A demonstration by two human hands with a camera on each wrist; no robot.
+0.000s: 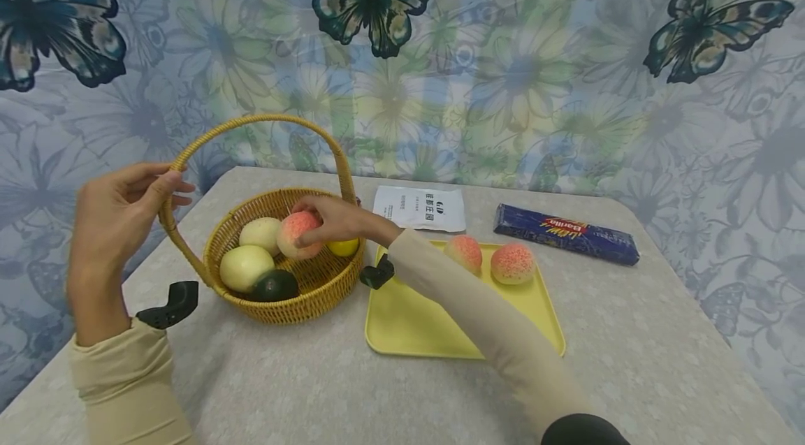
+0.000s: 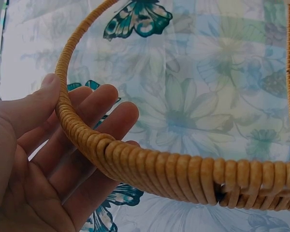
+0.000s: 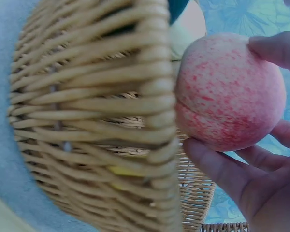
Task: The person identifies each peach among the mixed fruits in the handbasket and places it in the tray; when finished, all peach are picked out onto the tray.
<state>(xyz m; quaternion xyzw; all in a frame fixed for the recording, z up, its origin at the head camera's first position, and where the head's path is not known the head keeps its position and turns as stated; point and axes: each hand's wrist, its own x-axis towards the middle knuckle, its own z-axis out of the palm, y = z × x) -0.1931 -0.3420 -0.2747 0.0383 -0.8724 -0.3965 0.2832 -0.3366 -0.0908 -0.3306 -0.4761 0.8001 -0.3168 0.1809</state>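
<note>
A wicker basket (image 1: 295, 305) with a tall hoop handle (image 1: 251, 122) stands on the table. My right hand (image 1: 336, 218) grips a pink peach (image 1: 295, 234) (image 3: 229, 92) over the basket's inside. Two pale green fruits (image 1: 247, 267), a dark avocado (image 1: 277, 286) and a yellow fruit (image 1: 344, 247) lie in the basket. My left hand (image 1: 135, 197) touches the handle's left side, thumb on the outside (image 2: 43, 104) and fingers (image 2: 101, 118) nearly straight behind it. Two more peaches (image 1: 512, 263) lie on a yellow tray (image 1: 415, 326).
A white packet (image 1: 420, 207) and a dark blue pasta pack (image 1: 566, 233) lie behind the tray. The table's rounded edge runs along a butterfly-print curtain at the back. Black camera mounts (image 1: 172, 304) sit at both wrists.
</note>
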